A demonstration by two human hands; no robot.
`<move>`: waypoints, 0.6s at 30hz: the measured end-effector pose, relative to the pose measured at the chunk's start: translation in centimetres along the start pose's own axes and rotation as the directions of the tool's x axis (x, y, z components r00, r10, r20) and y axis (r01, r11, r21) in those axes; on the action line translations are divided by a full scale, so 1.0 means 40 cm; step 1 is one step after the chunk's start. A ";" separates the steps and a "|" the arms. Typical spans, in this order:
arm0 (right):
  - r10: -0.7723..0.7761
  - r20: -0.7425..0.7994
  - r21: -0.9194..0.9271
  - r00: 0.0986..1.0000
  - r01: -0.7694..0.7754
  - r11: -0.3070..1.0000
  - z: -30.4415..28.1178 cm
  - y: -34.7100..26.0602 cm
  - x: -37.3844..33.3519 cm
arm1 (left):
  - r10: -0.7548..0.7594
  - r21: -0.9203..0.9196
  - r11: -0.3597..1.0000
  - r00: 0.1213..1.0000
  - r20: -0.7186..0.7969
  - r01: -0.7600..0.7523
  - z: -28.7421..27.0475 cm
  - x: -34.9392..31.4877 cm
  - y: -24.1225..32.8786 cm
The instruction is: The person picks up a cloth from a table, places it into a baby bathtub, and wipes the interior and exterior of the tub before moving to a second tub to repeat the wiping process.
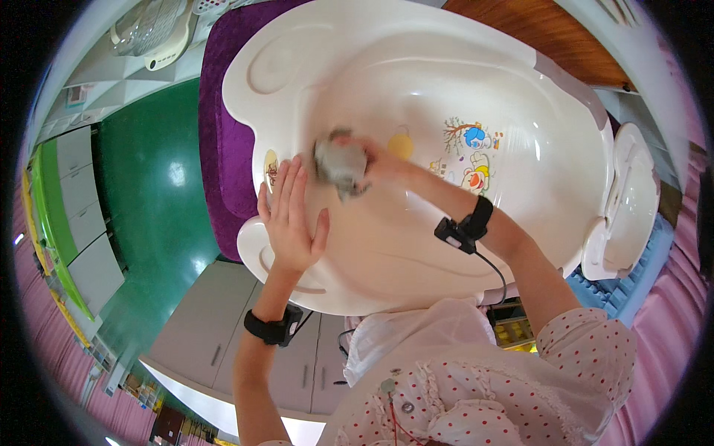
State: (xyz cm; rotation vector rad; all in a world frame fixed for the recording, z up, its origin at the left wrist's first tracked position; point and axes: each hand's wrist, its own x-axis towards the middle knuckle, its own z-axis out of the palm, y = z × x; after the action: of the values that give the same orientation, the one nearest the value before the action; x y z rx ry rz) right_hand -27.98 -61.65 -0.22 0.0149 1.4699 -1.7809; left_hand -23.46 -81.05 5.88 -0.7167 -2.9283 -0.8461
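Note:
A large white baby bathtub [446, 82] with cartoon pictures on its floor lies in front of me. My right hand [375, 160] reaches inside it and grips a crumpled grey cloth [342, 162], pressed against the tub's inner left wall. Both cloth and fingers are smeared by motion. Flat on the tub's left rim, my left hand [290, 219] rests with its fingers stretched out, just left of the cloth and holding nothing. Each of my wrists wears a black strap with a small device.
Purple fabric [227, 160] lies under the tub's left end. A smaller white basin [632, 201] stands at the right above a blue ridged piece [621, 271]. Grey cabinets [216, 327] stand near left, beside a green floor [152, 171]. A white appliance [167, 48] sits far left.

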 end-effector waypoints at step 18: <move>0.944 -0.040 -0.841 0.327 -0.521 0.145 -0.226 0.248 -0.725 | 0.063 0.080 0.995 0.997 -0.045 -0.060 -0.001 -0.003 0.023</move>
State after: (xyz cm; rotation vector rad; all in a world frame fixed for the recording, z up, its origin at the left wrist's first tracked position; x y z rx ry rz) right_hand -6.91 -37.79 2.68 -0.0925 1.2531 -0.1274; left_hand -22.95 -80.45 6.34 -0.7661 -2.8634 -0.7281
